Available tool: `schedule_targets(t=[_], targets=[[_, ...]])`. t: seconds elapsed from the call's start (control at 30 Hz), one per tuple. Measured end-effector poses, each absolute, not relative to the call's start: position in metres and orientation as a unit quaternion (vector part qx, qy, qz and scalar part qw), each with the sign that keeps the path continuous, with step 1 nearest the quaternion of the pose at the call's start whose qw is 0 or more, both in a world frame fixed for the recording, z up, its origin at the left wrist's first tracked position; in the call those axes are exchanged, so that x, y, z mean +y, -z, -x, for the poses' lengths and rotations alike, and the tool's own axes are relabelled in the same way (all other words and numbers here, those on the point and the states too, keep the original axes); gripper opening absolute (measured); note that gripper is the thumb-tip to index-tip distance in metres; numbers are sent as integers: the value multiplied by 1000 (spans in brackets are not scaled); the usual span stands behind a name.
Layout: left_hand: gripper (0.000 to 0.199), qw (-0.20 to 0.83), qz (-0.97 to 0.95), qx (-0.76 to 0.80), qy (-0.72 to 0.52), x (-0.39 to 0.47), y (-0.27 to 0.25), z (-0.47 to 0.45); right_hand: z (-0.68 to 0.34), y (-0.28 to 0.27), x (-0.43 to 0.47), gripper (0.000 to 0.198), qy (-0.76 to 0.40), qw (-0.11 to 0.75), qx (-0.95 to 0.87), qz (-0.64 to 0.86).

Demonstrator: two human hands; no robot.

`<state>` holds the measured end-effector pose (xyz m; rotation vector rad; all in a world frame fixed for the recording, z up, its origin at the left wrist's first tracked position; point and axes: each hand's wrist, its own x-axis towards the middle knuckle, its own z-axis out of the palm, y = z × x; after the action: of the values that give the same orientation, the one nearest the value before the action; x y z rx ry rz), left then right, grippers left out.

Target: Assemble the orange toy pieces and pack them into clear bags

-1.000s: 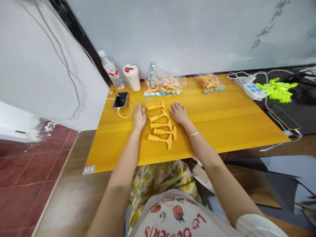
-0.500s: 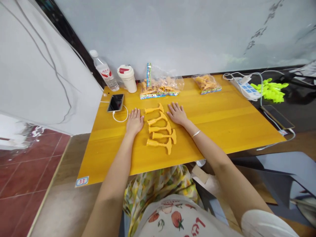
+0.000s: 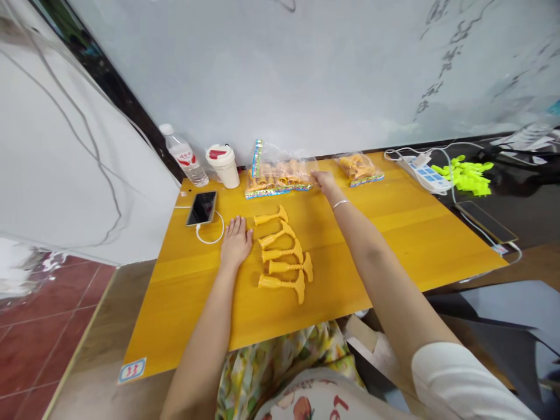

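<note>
My left hand (image 3: 236, 245) lies flat on the wooden tabletop (image 3: 350, 251), fingers stretched out, between the phone cable and the orange pieces. Several orange plastic T-shaped pieces (image 3: 282, 254), each with a twisted shank and a wider cylindrical end, lie in a column right of it. At the back, my right hand (image 3: 322, 179) is closed on the right edge of a clear plastic bag (image 3: 280, 177). More orange pieces fill this bag, which has a colourful printed border. The fingertips are partly hidden by the hand itself.
A smaller bag of orange pieces (image 3: 359, 168) lies to the right. A water bottle (image 3: 188, 158), a lidded cup (image 3: 224, 166) and a charging phone (image 3: 202, 208) stand or lie at the left. A power strip (image 3: 426, 175) and bright yellow-green pieces (image 3: 468, 176) are at the right.
My right hand has moved forward from beside the orange pieces to the big bag's right edge, and its fingers have closed there. My left hand stays flat. The view has tilted up.
</note>
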<state>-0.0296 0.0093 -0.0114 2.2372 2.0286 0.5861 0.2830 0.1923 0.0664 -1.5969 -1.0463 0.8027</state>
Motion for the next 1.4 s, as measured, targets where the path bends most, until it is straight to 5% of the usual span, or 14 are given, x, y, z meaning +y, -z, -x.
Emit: schedule_targets(t=[0.23, 0.37, 0.53, 0.67, 0.8, 1.07, 1.3, 1.4], targets=[[66, 96, -680, 640, -345, 5, 1, 34, -211, -87, 109, 16, -330, 587, -578, 461], [69, 42, -659, 555, -505, -39, -32, 16, -167, -88, 3, 20, -222, 528, -744, 346], [74, 74, -673, 478, -559, -131, -68, -21, -139, -68, -97, 21, -178, 461, -835, 240], [73, 140, -635, 540, -535, -199, -67, -21, -129, -37, -146, 19, -191, 422, -859, 218], [55, 149, -614, 588, -505, -232, -48, -6, -126, -13, -187, 45, -207, 351, -890, 206], [42, 80, -617, 672, -402, -231, -19, 18, -187, -21, -194, 26, -122, 365, -851, 356], [30, 24, -662, 659, -356, -224, -41, 26, -225, -31, -164, 61, -23, 198, -877, 437], [29, 20, -657, 680, -326, -225, -52, 31, -229, -33, -165, 60, -27, 178, -891, 417]])
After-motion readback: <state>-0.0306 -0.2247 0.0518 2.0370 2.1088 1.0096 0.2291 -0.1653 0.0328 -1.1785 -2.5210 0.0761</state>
